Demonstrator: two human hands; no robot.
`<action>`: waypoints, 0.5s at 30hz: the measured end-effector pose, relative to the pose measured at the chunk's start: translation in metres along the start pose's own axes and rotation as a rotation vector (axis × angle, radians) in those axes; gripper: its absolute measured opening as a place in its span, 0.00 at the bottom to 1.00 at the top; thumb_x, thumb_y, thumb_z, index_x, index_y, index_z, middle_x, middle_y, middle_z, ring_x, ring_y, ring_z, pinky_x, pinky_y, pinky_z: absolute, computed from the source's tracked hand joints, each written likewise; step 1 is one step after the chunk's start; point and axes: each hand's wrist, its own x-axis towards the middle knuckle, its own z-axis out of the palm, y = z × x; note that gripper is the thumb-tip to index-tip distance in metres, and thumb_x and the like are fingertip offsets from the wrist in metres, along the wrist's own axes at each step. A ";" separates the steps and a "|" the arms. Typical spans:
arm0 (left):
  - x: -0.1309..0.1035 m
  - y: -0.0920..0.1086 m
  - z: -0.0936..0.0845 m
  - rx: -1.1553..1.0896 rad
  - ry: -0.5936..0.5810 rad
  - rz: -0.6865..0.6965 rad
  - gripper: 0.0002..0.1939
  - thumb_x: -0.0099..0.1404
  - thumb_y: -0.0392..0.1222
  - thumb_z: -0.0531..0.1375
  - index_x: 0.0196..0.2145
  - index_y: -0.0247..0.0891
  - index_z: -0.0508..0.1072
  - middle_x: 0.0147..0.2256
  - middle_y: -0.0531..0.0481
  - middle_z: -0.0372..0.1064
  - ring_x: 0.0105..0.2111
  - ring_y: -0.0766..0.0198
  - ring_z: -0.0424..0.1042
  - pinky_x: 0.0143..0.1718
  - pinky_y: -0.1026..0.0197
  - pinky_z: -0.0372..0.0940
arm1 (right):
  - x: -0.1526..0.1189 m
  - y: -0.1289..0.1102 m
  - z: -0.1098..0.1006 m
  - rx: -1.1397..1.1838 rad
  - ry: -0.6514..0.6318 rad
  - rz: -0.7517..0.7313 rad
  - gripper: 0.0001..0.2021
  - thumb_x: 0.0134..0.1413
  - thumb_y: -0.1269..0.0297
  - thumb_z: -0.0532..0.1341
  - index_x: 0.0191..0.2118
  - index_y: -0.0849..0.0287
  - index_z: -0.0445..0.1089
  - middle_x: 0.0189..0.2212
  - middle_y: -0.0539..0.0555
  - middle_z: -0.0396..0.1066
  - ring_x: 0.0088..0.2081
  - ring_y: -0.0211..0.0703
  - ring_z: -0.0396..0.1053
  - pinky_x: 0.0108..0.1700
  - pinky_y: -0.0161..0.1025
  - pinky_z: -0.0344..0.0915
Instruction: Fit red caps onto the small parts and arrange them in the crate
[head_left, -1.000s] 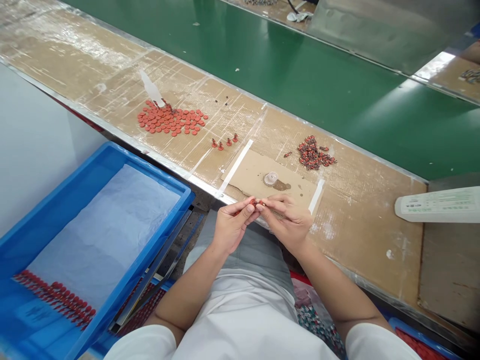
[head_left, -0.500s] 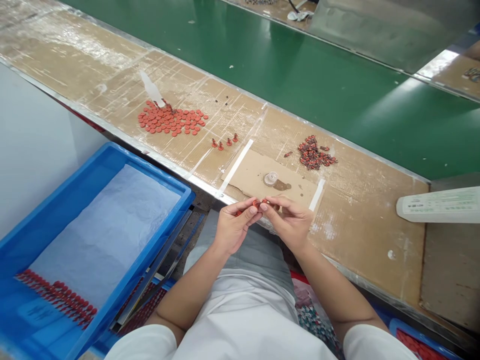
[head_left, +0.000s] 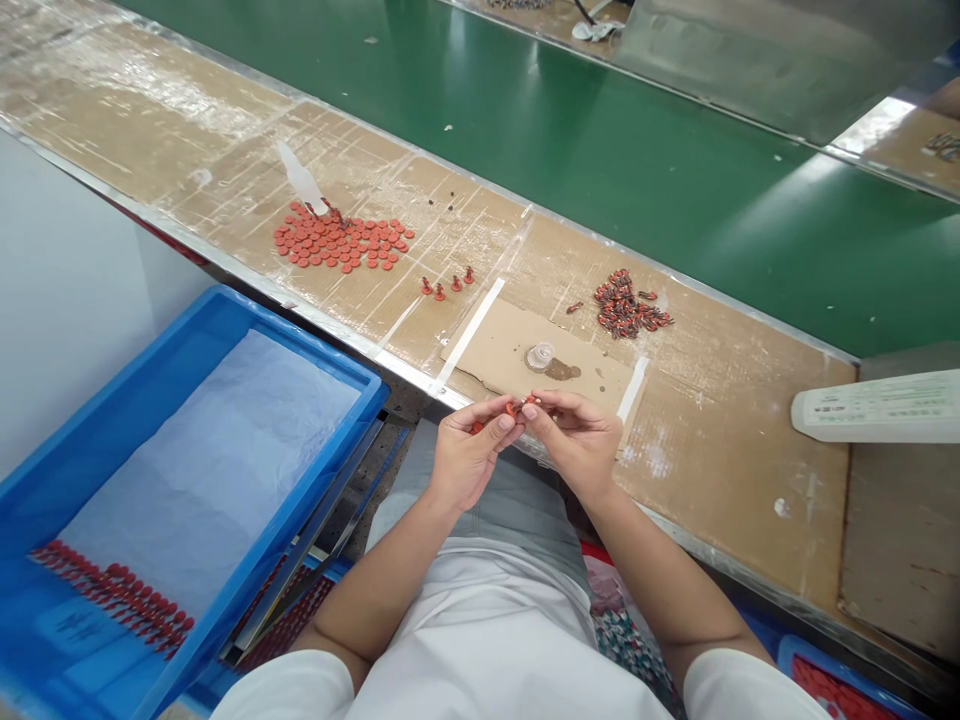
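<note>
Close to the table's front edge, my left hand (head_left: pixel 466 458) pinches a small red disc (head_left: pixel 511 409). My right hand (head_left: pixel 583 446) grips a small red-and-black figure (head_left: pixel 531 400) against it, mostly hidden by the fingertips. Just beyond my hands, a small clear cup (head_left: pixel 540 356) stands on a cardboard sheet (head_left: pixel 495 345) beside a brown wet stain. A pile of loose red-and-black figures (head_left: pixel 626 305) lies to the right. Several figures on red bases (head_left: pixel 456 283) stand to the left, and past them spreads a heap of red discs (head_left: pixel 330 240).
A white bottle (head_left: pixel 301 178) leans over the discs. At the right a larger white bottle (head_left: pixel 877 408) lies on its side. A green conveyor belt (head_left: pixel 600 170) runs behind the table. A blue tray (head_left: pixel 300 500) at lower left holds rows of red-based figures (head_left: pixel 112 595).
My hands stay together at nearly the same spot, the right one shifting very slightly. Bits on the green belt have moved left. The view has shifted a little.
</note>
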 end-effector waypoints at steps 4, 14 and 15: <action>0.001 -0.001 -0.002 -0.018 -0.042 -0.004 0.15 0.49 0.41 0.70 0.37 0.37 0.79 0.37 0.47 0.78 0.37 0.64 0.77 0.41 0.65 0.71 | 0.000 -0.003 0.001 0.049 -0.010 0.037 0.10 0.44 0.65 0.70 0.36 0.56 0.76 0.32 0.53 0.78 0.32 0.40 0.76 0.35 0.36 0.75; 0.001 -0.004 -0.007 -0.056 -0.039 -0.045 0.12 0.46 0.39 0.72 0.30 0.38 0.79 0.31 0.49 0.78 0.33 0.65 0.77 0.38 0.64 0.72 | 0.001 -0.005 -0.002 0.024 -0.118 -0.021 0.08 0.44 0.65 0.70 0.34 0.56 0.77 0.30 0.52 0.77 0.29 0.38 0.74 0.33 0.35 0.74; 0.000 -0.005 -0.007 -0.059 -0.038 -0.041 0.12 0.45 0.39 0.72 0.30 0.39 0.79 0.30 0.49 0.78 0.32 0.64 0.77 0.38 0.64 0.72 | 0.000 -0.005 -0.003 0.022 -0.136 -0.031 0.08 0.44 0.65 0.70 0.35 0.56 0.77 0.30 0.52 0.77 0.29 0.38 0.74 0.33 0.35 0.74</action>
